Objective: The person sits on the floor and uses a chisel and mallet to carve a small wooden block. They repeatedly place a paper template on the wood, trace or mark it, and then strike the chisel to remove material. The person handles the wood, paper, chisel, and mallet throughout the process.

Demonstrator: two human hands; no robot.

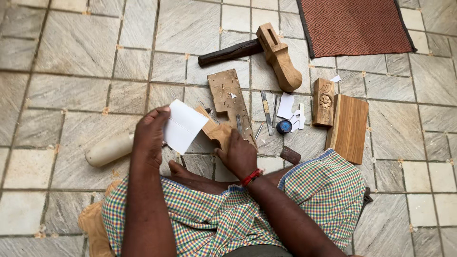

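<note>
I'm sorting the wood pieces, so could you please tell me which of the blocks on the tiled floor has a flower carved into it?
The small upright-oblong wooden block, wedged beside the larger plain plank, which has no carving.

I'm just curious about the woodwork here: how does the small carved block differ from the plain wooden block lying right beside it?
The carved block is smaller and narrower, with a flower cut in relief into its face; the plain block is larger, flat and smooth, showing only straight grain. The carved block has a rounded top end, while the plain block has square corners. Both are wooden, lie on the tiled floor, and neither hand touches them.
</note>
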